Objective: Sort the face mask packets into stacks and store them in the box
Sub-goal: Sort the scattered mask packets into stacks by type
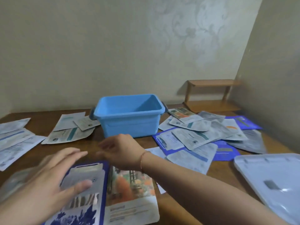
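Hands, left (pixel 53 172) and right (pixel 120 150), hover empty (fingers spread) over packets (pixel 103 192) near the blue box (pixel 129 117).

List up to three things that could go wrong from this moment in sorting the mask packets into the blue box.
1. The loose heap of packets right of the blue box overlaps untidily; pulling one out may scatter others.
2. The right hand crosses over the left hand, so they may collide.
3. The lid seems to overhang the table edge and could get knocked off.
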